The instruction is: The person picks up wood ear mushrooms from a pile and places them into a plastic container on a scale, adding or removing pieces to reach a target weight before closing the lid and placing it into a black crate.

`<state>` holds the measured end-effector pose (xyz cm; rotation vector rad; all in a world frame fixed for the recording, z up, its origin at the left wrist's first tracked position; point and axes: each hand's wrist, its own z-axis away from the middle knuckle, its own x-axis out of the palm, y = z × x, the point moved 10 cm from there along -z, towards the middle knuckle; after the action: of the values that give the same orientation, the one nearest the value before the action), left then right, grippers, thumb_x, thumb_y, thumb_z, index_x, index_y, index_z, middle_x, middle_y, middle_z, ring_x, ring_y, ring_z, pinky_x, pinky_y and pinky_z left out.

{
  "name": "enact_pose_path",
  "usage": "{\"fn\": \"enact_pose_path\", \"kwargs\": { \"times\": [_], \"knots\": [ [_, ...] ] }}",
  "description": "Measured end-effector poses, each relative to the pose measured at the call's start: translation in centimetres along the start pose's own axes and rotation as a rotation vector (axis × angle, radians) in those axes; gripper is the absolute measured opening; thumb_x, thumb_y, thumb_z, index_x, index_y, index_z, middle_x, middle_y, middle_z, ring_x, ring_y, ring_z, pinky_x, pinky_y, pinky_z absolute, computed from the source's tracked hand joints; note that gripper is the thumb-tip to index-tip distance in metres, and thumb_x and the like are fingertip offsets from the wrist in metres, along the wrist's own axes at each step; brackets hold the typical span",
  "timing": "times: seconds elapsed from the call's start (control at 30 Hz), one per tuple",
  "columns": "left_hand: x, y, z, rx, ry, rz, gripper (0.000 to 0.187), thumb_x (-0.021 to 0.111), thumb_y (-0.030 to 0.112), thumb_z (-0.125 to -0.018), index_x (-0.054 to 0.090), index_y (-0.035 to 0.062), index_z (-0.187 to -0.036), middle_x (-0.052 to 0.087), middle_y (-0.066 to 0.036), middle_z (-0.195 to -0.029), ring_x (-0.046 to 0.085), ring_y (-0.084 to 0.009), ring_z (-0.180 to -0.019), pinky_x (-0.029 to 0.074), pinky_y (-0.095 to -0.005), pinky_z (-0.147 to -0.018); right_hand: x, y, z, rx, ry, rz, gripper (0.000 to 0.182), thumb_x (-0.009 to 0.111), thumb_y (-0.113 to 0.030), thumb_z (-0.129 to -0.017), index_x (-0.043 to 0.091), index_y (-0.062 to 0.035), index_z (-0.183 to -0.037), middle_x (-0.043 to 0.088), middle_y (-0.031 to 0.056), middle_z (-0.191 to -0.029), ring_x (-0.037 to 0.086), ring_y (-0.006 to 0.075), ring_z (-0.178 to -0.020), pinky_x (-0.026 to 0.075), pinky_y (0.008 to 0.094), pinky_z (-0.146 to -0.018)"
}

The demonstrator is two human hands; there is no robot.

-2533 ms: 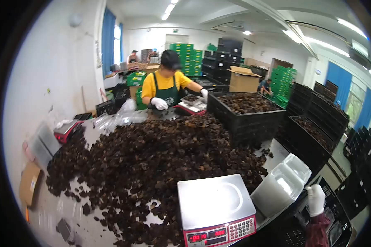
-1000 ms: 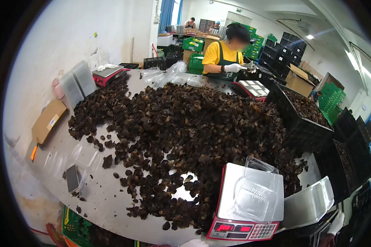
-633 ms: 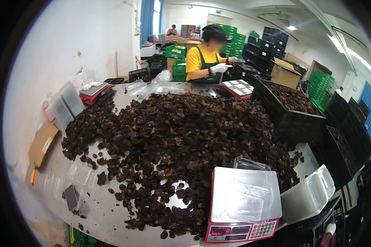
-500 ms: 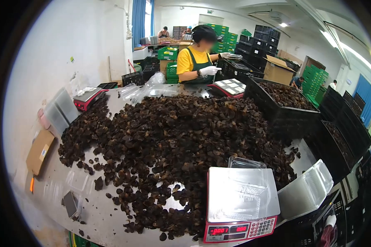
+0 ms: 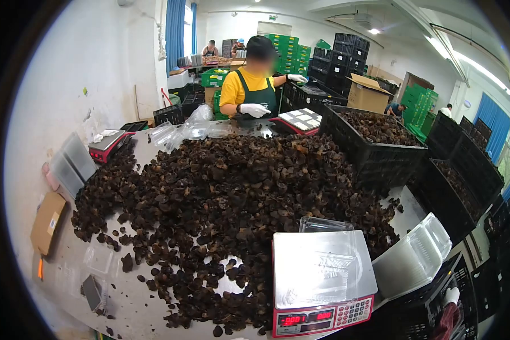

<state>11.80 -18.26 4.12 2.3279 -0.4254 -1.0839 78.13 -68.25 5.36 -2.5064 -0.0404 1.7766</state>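
My right hand (image 5: 452, 295), in a white glove below a dark red sleeve, is low at the right edge, over a black crate (image 5: 463, 277). Its fingers are too small and shadowed to make out. My left hand is out of view. A large heap of dark, curled pieces like dried wood ear mushrooms (image 5: 238, 187) covers much of the metal table (image 5: 68, 283). In front stands a red and silver scale (image 5: 323, 283) with a clear plastic box (image 5: 337, 269) on its plate. A stack of clear plastic boxes (image 5: 413, 258) leans beside it.
Across the table stands a co-worker (image 5: 249, 85) in a yellow shirt and white gloves. A second scale (image 5: 109, 144) and a third scale (image 5: 299, 120) stand at the far side. Full black crates (image 5: 379, 161) line the right. A cardboard piece (image 5: 48, 222) lies left.
The view has shifted slightly, and more of my right sleeve shows. The co-worker's raised hand has left the clear box and rests on a black crate; their other hand has lowered toward the table.
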Motion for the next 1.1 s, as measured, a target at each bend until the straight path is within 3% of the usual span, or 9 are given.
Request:
{"fn": "enact_pose_path", "kwargs": {
  "times": [0.43, 0.6, 0.63, 0.67, 0.73, 0.77, 0.87, 0.97, 1.1],
  "knots": [
    [-2.5, 0.5, -5.6, -0.019, 0.162, -0.021, 0.017, 0.072, 0.008, -0.072, 0.068, 0.0053, -0.089, 0.057, -0.007, -0.069, 0.055, -0.0248, -0.062, 0.044, -0.0352, -0.057, 1.4, 0.1, 0.0, 0.006, -0.009, -0.067, 0.027, 0.064, -0.02, -0.079, 0.062, 0.0069, -0.082, 0.062, 0.0284, -0.085, 0.061, 0.0429, -0.086, 0.049, 0.0473, -0.074],
    [-4.2, -6.2, -8.6, -0.718, -0.055, 0.771, 0.015, 0.064, 0.021, -0.088, 0.066, 0.0098, -0.098, 0.061, 0.0, -0.071, 0.06, -0.0098, -0.066, 0.048, -0.0275, -0.066, 1.1, -0.6, -0.6, -0.043, -0.038, -0.045, 0.028, 0.065, -0.02, -0.079, 0.062, 0.0067, -0.086, 0.062, 0.028, -0.087, 0.06, 0.0435, -0.087, 0.048, 0.0472, -0.074],
    [-6.1, -7.9, -11.0, -0.571, 0.064, 0.864, 0.056, 0.068, 0.017, -0.086, 0.045, 0.0089, -0.137, 0.06, 0.0, -0.073, 0.057, -0.007, -0.069, 0.048, -0.0256, -0.068, 1.4, -0.9, -0.6, -0.056, -0.065, -0.053, 0.029, 0.065, -0.02, -0.079, 0.062, 0.0068, -0.088, 0.063, 0.0281, -0.087, 0.06, 0.0436, -0.087, 0.048, 0.0469, -0.075],
    [-8.8, -7.8, -14.4, -0.594, 0.018, 0.916, 0.079, 0.069, 0.017, -0.085, 0.02, 0.0119, -0.148, 0.055, 0.001, -0.067, 0.054, -0.0076, -0.063, 0.048, -0.0246, -0.065, 3.1, 0.3, -1.8, -0.183, 0.06, -0.126, 0.03, 0.065, -0.021, -0.079, 0.063, 0.0076, -0.088, 0.063, 0.0282, -0.086, 0.061, 0.0438, -0.086, 0.049, 0.0469, -0.075],
    [-14.1, -8.7, -21.3, -0.505, 0.142, 0.891, 0.072, 0.056, 0.008, -0.091, 0.015, 0.0154, -0.149, 0.044, 0.003, -0.061, 0.045, -0.0056, -0.053, 0.041, -0.0222, -0.05, 2.7, 0.4, -2.7, -0.309, 0.175, -0.403, 0.036, 0.064, -0.026, -0.081, 0.064, 0.0084, -0.09, 0.063, 0.0294, -0.086, 0.061, 0.0437, -0.085, 0.049, 0.0475, -0.076],
    [-16.2, -9.5, -24.0, -0.541, 0.19, 0.877, 0.068, 0.055, 0.015, -0.093, 0.016, 0.0133, -0.149, 0.042, 0.004, -0.057, 0.044, -0.0055, -0.049, 0.038, -0.0218, -0.046, 0.9, -3.0, 0.2, -0.205, -0.228, 0.161, 0.069, 0.041, -0.056, -0.09, 0.065, 0.0081, -0.089, 0.065, 0.0276, -0.091, 0.062, 0.0435, -0.087, 0.048, 0.0475, -0.076],
    [-20.2, -13.3, -29.3, -0.417, 0.296, 0.773, 0.065, 0.058, 0.024, -0.093, 0.024, 0.0079, -0.146, 0.045, 0.004, -0.052, 0.039, -0.0049, -0.042, 0.031, -0.0216, -0.04, 0.3, -3.4, 0.4, -0.243, -0.167, 0.187, 0.057, 0.042, -0.048, -0.093, 0.068, 0.0017, -0.082, 0.065, 0.0251, -0.081, 0.062, 0.0439, -0.081, 0.048, 0.0499, -0.071],
    [-22.0, -12.3, -30.9, -0.401, 0.331, 0.679, 0.053, 0.057, 0.027, -0.094, 0.039, 0.0067, -0.14, 0.044, 0.005, -0.051, 0.037, -0.0036, -0.04, 0.028, -0.0204, -0.04, 3.7, -2.4, -0.6, -0.456, -0.252, 0.412, 0.034, 0.041, -0.035, -0.096, 0.065, -0.0122, -0.103, 0.064, 0.0206, -0.09, 0.062, 0.0382, -0.085, 0.05, 0.0464, -0.074],
    [-21.2, -10.0, -29.9, -0.362, 0.296, 0.575, 0.035, 0.057, 0.025, -0.094, 0.06, 0.003, -0.121, 0.045, 0.006, -0.053, 0.038, -0.002, -0.043, 0.028, -0.0198, -0.041, 4.0, -1.8, -0.3, -0.477, -0.177, 0.421, 0.023, 0.047, -0.024, -0.094, 0.065, -0.0106, -0.098, 0.063, 0.0188, -0.087, 0.062, 0.0338, -0.079, 0.05, 0.0429, -0.068]
  ]
}}
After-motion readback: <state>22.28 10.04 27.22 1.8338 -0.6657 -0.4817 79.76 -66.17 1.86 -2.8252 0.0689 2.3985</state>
